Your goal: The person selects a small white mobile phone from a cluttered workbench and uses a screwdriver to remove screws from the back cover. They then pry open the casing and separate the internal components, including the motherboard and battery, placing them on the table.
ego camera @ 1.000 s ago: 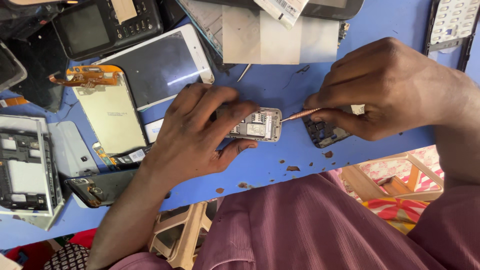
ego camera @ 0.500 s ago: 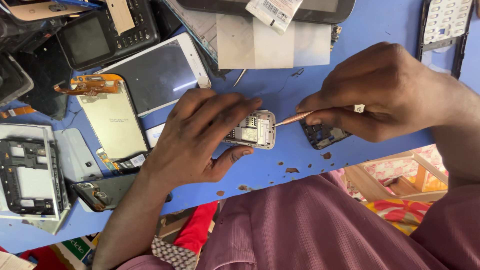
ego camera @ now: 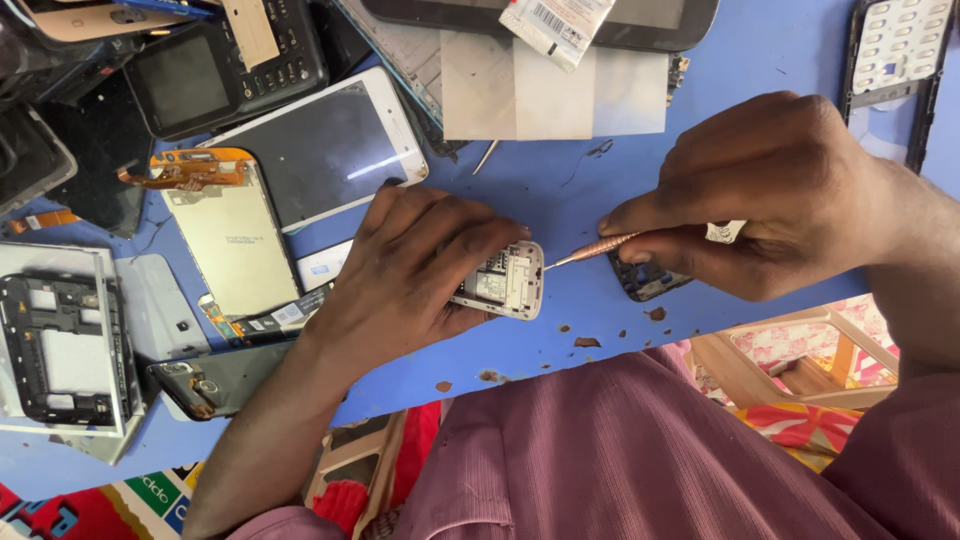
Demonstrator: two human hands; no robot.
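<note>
My left hand [ego camera: 405, 275] presses a small opened silver phone [ego camera: 508, 281] flat on the blue table [ego camera: 560, 190], fingers wrapped over its left part. My right hand [ego camera: 780, 195] pinches a thin copper-coloured screwdriver [ego camera: 590, 248]. Its tip touches the phone's right edge. A small dark phone part [ego camera: 645, 280] lies under my right hand's fingers, mostly hidden.
Left of my hands lie a white-framed display [ego camera: 325, 150], a screen with an orange flex cable [ego camera: 225, 235], a black keypad phone [ego camera: 215, 70] and a dark phone frame [ego camera: 60, 350]. A tablet [ego camera: 600, 20] and a keypad sheet [ego camera: 895, 55] lie at the back. The table's edge runs just below the hands.
The view has shifted slightly. My hands stay on the silver phone, with the screwdriver tip still at its right edge.
</note>
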